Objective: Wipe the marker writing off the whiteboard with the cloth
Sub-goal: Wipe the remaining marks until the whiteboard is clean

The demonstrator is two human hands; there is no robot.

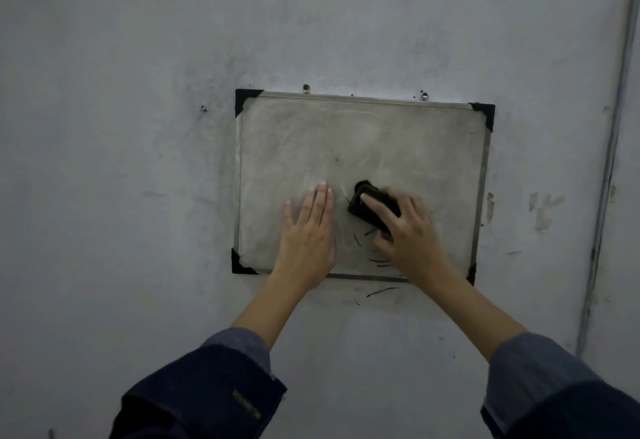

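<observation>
Whiteboard (363,147) mostly smeared clean. Your right hand (405,230) grips cloth (367,208) near centre; left hand (308,230) flat, bracing. Marker strokes (375,258) left at 6 o'clock; wipe there.

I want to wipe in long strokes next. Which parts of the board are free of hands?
Free: the whole upper half of the whiteboard between the top corner caps, and the strip along its right edge. Crowded: the lower middle, where the left hand presses flat beside the right hand holding the black cloth.
</observation>
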